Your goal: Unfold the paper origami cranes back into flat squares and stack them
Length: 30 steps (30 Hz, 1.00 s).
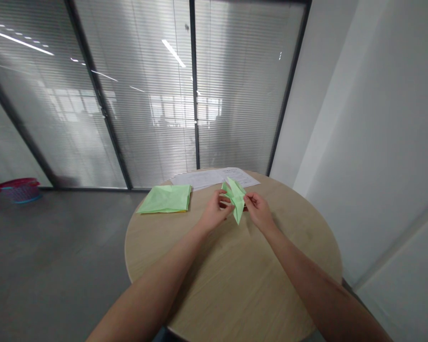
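Between my two hands is a folded piece of light green paper (237, 199) with pointed ends, held just above the round wooden table (231, 275). My left hand (217, 208) grips its left side, with the thumb in front and curled fingers partly behind it. On the other side, my right hand (258, 209) pinches the paper's right edge between thumb and fingertips. One point of the paper hangs down toward the tabletop, and others stick up. The fingers behind the paper are partly hidden.
A stack of green paper (167, 198) with a yellowish lower edge lies at the table's left. White printed sheets (207, 178) lie at the far edge. Behind stands a glass partition with blinds (157, 95); a white wall (378, 142) is at right. A red basket (19, 190) sits on the floor.
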Tool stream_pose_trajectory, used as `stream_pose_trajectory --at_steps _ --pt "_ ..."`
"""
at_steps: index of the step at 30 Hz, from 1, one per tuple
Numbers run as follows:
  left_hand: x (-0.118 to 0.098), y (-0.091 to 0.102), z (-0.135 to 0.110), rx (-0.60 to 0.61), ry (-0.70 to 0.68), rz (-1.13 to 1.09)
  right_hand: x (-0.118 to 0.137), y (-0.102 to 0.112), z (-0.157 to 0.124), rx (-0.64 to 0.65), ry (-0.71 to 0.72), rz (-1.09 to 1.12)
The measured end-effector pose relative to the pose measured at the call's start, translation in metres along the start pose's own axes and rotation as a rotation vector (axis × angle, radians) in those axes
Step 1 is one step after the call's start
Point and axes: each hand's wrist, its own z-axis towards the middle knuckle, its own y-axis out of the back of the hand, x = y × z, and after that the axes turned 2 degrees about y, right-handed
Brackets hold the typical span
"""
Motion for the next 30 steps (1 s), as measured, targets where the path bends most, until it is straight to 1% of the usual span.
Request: stream_pose_trajectory --at_steps 5,8,11,15,18,22,26,28,30 --pt "0.004 -0.001 0.000 -0.074 -0.009 0.083 0.001 -0.004 -0.004 0.002 0.035 0.058" --pt "0.008 -0.001 0.002 -0.114 -0.033 0.092 -0.001 -0.007 -0.005 0.025 0.037 0.083" --pt "0.012 -0.003 0.005 -0.164 -0.022 -0.002 -0.004 -0.009 -0.006 0.045 0.037 0.084" --pt "0.013 -0.005 0.009 -0.187 0.078 -0.224 -0.004 -0.013 -0.009 0.070 0.043 0.100" --pt "0.011 -0.004 0.010 -0.218 0.102 -0.304 -0.001 -0.014 -0.010 0.076 0.040 0.091" --pt "0.007 -0.002 0.008 -0.256 0.094 -0.302 0.000 -0.015 -0.011 0.064 0.017 0.084" --pt "0.008 -0.001 0.009 -0.306 0.064 -0.279 -0.002 -0.013 -0.011 0.037 -0.048 0.043" --pt "0.011 0.000 0.011 -0.308 0.024 -0.233 -0.004 -0.013 -0.010 0.033 -0.084 0.011" --pt "0.014 0.001 0.013 -0.299 -0.042 -0.136 -0.007 -0.012 -0.009 0.036 -0.117 -0.026"
